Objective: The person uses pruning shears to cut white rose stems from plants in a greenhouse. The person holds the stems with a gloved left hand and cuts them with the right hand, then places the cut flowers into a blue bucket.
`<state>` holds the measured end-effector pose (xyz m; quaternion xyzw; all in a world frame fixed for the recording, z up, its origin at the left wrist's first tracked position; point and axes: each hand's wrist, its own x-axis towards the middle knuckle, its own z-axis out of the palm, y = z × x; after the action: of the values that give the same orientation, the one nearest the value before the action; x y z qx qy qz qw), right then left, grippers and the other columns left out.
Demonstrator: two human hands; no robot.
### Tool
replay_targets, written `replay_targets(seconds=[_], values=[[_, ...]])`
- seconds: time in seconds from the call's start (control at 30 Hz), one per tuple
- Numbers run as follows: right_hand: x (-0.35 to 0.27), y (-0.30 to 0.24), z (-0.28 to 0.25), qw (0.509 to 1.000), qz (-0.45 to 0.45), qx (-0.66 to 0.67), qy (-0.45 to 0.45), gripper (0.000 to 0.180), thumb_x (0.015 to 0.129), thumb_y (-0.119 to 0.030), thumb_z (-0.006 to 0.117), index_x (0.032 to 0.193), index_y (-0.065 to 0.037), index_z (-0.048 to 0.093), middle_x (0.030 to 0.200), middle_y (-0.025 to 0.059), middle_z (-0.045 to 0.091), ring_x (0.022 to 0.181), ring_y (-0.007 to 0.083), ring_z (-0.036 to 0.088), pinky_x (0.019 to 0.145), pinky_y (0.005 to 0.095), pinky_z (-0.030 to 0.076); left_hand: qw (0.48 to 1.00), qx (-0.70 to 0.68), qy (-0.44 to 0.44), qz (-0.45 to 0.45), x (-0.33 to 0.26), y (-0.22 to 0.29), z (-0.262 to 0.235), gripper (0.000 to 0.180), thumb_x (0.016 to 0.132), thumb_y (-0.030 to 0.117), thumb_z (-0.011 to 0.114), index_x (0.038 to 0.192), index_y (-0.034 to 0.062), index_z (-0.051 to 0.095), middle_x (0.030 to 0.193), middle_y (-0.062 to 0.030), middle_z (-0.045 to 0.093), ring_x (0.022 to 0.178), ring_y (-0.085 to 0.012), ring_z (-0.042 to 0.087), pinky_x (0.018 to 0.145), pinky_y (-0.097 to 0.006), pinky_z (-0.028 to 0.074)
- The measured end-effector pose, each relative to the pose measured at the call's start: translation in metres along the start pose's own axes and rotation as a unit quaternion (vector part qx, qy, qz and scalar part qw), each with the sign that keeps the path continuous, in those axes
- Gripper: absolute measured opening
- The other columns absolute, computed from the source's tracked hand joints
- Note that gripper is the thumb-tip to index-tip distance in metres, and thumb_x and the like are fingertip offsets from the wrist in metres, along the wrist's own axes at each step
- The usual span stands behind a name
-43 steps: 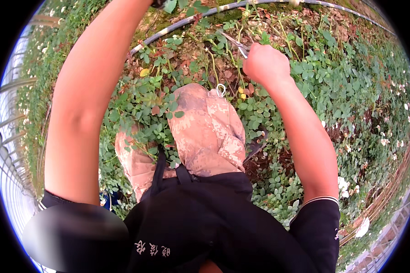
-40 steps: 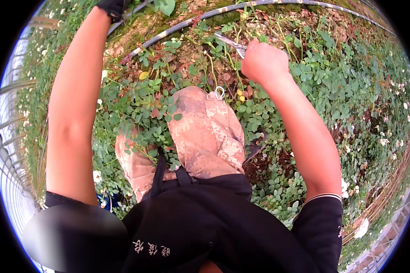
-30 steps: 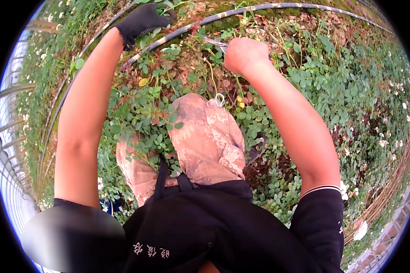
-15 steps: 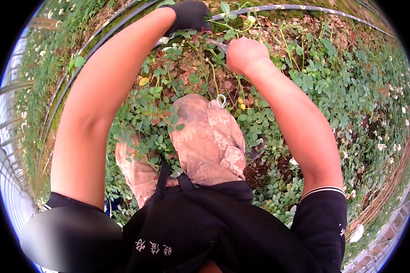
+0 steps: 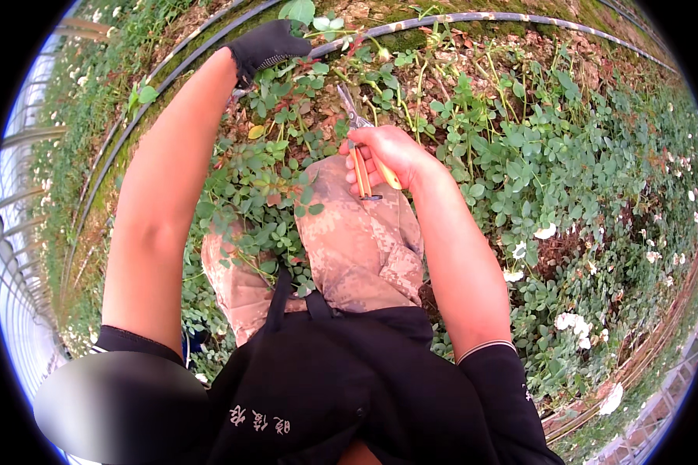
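Observation:
My left hand [image 5: 270,48], in a black glove, is closed at the top of the view beside the dark hose. Green leaves [image 5: 328,24] and a thin rose stem with a pale bud [image 5: 384,54] stick out at its fingers; the grip itself is hidden by the glove. My bare right hand [image 5: 384,159] holds pruning shears [image 5: 360,159] with orange-yellow handles, above my knee. Their metal blades point away from me, over brown soil and low rose shoots, apart from the left hand.
A dark hose [image 5: 473,17] curves across the far side. Dense rose bushes [image 5: 512,132] spread on the right, with white blooms [image 5: 572,325] among them. Leafy shoots lie against my camouflage trousers [image 5: 349,232]. Greenhouse framing [image 5: 19,232] stands at the left edge.
The left hand has moved left and slightly down, the bud and leaves shifting with it. My right hand has drawn back toward me and left, bringing the shears' handles into sight.

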<state>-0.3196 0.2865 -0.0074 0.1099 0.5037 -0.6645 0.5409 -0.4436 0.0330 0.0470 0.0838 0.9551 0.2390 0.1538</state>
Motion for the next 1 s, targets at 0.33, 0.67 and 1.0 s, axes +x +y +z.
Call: replay_targets(seconds=[0.33, 0.67, 1.0], values=[[0.017, -0.008, 0.017, 0.998, -0.027, 0.053, 0.014, 0.029, 0.096, -0.026, 0.045, 0.1, 0.0, 0.055, 0.072, 0.0056, 0.057, 0.061, 0.0203, 0.061, 0.057, 0.038, 0.055, 0.993, 0.064, -0.09, -0.036, 0.005, 0.036, 0.026, 0.046, 0.071, 0.037, 0.076, 0.094, -0.0021, 0.066, 0.08, -0.0168, 0.067, 0.072, -0.0238, 0.062, 0.073, -0.036, 0.048], [-0.008, 0.022, -0.008, 0.992, -0.057, 0.106, -0.022, 0.032, 0.096, -0.028, 0.046, 0.103, 0.002, 0.057, 0.074, 0.0084, 0.059, 0.064, 0.0248, 0.064, 0.059, 0.0403, 0.056, 0.958, -0.275, 0.048, -0.066, -0.002, -0.035, 0.013, 0.039, 0.08, 0.038, 0.068, 0.101, 0.0063, 0.069, 0.097, -0.0084, 0.067, 0.083, -0.0184, 0.063, 0.075, -0.032, 0.048], [0.004, 0.007, -0.011, 0.987, -0.072, 0.127, -0.067, 0.036, 0.097, -0.028, 0.04, 0.107, 0.003, 0.056, 0.079, 0.0093, 0.06, 0.07, 0.0262, 0.065, 0.067, 0.0425, 0.056, 0.906, -0.409, 0.071, -0.077, -0.017, -0.015, 0.024, 0.03, 0.086, 0.029, 0.066, 0.102, 0.0041, 0.067, 0.088, -0.0042, 0.067, 0.075, -0.0112, 0.062, 0.065, -0.026, 0.05]])
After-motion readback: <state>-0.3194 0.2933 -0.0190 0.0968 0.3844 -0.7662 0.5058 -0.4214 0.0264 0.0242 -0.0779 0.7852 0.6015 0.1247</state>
